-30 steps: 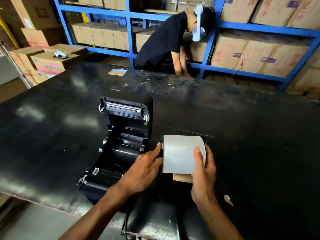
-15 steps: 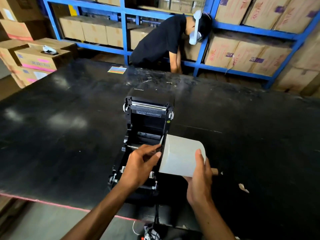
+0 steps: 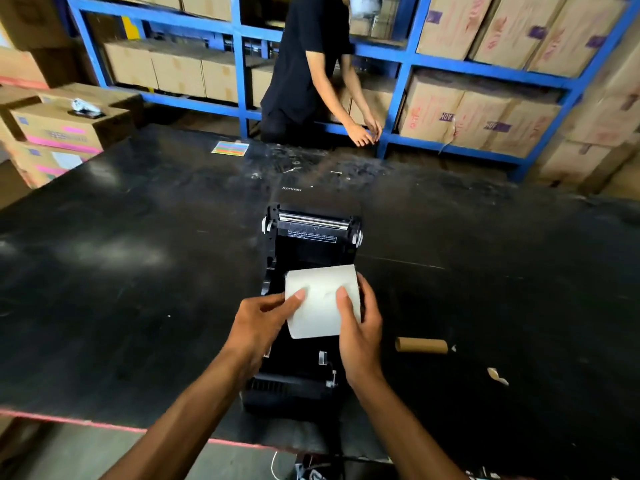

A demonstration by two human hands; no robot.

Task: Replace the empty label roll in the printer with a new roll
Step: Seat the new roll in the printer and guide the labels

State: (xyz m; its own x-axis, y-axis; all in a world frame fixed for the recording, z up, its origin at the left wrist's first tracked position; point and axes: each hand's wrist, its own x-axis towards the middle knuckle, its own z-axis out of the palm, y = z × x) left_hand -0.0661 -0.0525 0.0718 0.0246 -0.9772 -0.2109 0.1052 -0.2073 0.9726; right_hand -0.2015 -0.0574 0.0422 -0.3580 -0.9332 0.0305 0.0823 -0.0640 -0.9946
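- The left hand (image 3: 260,322) and right hand (image 3: 360,327), 2 in all, clasp 1 white label roll (image 3: 322,299) from either side.
- The roll sits over 1 open black printer (image 3: 308,306).
- 1 bare cardboard core (image 3: 420,345) lies right of it on the black table (image 3: 138,271).

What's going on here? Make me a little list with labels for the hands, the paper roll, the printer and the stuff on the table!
left hand: holds the roll's left side
right hand: holds the roll's right side
paper roll: white, full, over the open printer
printer: black, lid up
cardboard tube: empty, lying on its side to the right of the printer
table: black, shiny
paper scrap: near the tube
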